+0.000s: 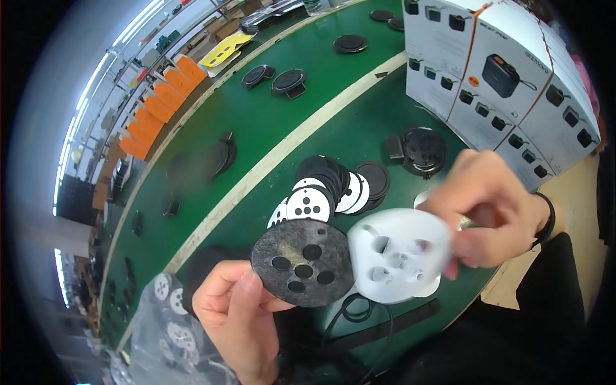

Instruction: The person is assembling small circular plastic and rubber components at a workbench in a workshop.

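Note:
Between thumb and fingers, my left hand (234,314) grips a dark grey round pad (296,258) with several holes. Close against its right edge is a white round sheet (393,234), also pierced with holes and slightly blurred. My right hand (491,208), a black band on its wrist, pinches that sheet's right edge. Whether the pad and sheet are joined where they meet, I cannot tell. Just beyond them lies a loose pile of round pads (308,200), some white side up with holes, others black. A plain black disc (373,179) sits at the pile's right.
White printed boxes (491,35) stand at the right. A black round part (425,149) lies before them. More black parts (289,81) rest on the green surface beyond a pale strip. Lower left is a clear bag (157,321) of white discs; a black cord (359,314) lies near me.

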`<state>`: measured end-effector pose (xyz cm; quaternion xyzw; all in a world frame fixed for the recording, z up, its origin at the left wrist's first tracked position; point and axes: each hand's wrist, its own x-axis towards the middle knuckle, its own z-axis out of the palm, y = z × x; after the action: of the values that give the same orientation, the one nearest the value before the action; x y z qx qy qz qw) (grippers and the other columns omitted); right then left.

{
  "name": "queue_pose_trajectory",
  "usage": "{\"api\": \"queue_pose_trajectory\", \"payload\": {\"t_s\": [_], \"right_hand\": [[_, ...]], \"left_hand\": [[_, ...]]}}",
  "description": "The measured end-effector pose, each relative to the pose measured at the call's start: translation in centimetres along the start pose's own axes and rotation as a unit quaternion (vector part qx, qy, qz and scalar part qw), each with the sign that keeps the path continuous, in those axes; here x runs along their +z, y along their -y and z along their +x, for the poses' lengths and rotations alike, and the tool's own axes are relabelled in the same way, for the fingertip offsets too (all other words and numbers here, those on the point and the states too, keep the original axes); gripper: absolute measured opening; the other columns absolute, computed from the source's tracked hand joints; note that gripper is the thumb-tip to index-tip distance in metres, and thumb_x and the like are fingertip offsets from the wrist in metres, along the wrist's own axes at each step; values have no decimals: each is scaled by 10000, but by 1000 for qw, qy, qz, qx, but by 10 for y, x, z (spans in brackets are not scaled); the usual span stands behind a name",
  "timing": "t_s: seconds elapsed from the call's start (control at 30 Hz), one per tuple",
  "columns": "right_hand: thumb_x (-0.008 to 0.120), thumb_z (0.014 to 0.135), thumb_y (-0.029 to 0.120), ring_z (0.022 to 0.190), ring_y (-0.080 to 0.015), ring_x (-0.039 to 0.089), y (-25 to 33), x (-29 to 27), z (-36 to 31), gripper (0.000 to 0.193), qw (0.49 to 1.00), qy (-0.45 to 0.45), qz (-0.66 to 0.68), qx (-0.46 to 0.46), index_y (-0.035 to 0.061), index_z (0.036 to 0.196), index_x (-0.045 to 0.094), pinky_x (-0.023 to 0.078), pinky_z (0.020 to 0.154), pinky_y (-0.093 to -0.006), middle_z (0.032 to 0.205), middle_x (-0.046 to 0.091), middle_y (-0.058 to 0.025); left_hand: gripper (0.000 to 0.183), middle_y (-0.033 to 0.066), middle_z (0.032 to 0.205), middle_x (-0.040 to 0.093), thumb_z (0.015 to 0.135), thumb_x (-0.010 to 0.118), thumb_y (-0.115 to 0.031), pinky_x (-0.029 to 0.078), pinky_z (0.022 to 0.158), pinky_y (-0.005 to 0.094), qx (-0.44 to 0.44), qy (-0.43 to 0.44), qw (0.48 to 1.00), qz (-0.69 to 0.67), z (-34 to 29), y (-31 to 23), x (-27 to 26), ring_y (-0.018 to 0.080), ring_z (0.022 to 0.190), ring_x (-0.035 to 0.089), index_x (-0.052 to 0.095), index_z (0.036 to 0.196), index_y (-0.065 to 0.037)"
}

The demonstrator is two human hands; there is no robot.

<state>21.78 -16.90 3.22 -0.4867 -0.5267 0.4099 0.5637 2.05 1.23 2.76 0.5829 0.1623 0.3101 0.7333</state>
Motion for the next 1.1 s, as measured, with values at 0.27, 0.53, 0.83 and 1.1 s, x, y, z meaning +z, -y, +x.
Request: {"api": "queue_pose_trajectory", "payload": {"t_s": [0.27,0.53,0.83,1.1], "right_hand": [[537,781,14,562,-286,550,-28,17,-11,43,939,87,-323,-75,-11,817,539,446,560,-349,635,545,-133],[529,938,115,785,-97,624,-63,25,20,213,964,78,228,115,-23,1078,609,491,731,-239,937,662,-62],[588,891,33,770,-86,601,-78,17,6,184,944,151,255,148,-23,1066,599,486,700,-218,881,645,-45],[634,860,32,684,-67,575,-60,-13,-2,102,969,-16,224,100,2,931,568,460,626,-204,796,619,-28]], "left_hand": [[170,7,631,452,904,539,-122,332,449,169,-32,-39,998,38,-5,2,8,51,519,414,501,807,13],[137,257,1070,616,881,519,34,424,964,458,40,162,986,12,-1,29,6,352,1084,568,600,975,92],[138,254,1141,597,836,575,39,414,970,435,-29,314,945,91,11,36,19,380,1221,463,646,951,61],[510,191,1262,542,847,620,-145,414,975,340,-58,204,848,486,200,19,-36,239,1143,543,459,1301,23]]}}
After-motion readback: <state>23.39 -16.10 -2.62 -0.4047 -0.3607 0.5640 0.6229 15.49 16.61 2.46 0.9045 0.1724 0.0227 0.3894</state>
